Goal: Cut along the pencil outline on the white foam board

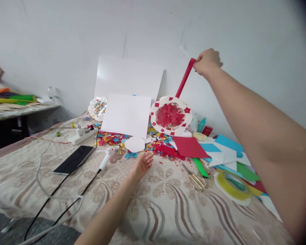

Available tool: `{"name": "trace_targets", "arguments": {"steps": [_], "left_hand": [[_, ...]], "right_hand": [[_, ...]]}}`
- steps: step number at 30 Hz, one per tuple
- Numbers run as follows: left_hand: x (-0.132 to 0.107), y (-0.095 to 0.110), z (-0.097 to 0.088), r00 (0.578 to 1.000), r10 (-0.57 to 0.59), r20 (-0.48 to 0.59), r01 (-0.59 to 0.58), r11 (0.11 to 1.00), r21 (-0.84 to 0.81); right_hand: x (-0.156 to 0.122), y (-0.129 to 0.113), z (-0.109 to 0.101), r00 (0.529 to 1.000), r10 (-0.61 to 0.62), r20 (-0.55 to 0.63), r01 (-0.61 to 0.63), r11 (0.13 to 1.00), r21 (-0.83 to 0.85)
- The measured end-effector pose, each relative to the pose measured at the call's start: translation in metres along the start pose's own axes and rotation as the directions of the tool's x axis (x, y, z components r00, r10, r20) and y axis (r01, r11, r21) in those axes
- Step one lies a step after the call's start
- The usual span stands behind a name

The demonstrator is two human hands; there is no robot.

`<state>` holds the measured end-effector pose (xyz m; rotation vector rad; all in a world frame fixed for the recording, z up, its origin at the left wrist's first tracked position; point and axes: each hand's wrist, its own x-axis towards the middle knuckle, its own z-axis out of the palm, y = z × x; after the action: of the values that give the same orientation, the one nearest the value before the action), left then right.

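Observation:
My right hand (pixel 207 62) is raised near the wall, pinched shut on the top end of a red paper strip (pixel 185 77). The strip runs down to a white paper plate (pixel 171 115) filled with red paper pieces and edged with red squares, which hangs tilted above the bed. My left hand (pixel 143 164) rests on the patterned bedcover (pixel 153 204), palm up with fingers loosely apart, holding nothing. It lies just below a small white paper cut-out (pixel 134 144) and a litter of coloured paper scraps (pixel 112 139).
White sheets (pixel 126 114) lean against the wall. A glue gun (pixel 105 158), a phone (pixel 74 159), a power strip (pixel 82 134) and cables lie at left. Scissors (pixel 195 178), a yellow tape roll (pixel 232 186), red paper (pixel 189 147) and coloured sheets lie at right. A second decorated plate (pixel 98 107) stands behind.

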<state>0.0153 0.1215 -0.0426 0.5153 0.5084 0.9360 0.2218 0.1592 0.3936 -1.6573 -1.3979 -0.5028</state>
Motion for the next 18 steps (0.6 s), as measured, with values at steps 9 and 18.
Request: {"name": "trace_targets", "arguments": {"steps": [9,18], "left_hand": [[0.001,-0.007,-0.001,1.000,-0.018,0.010,0.015,0.965,0.263],[0.002,-0.021,-0.008,0.996,-0.020,0.085,-0.024,0.872,0.490]], "right_hand": [[-0.008,-0.007,-0.026,0.986,0.129,-0.102,-0.154,0.944,-0.293],[-0.006,0.003,-0.028,0.981,0.140,-0.135,-0.175,0.939,-0.295]]}}
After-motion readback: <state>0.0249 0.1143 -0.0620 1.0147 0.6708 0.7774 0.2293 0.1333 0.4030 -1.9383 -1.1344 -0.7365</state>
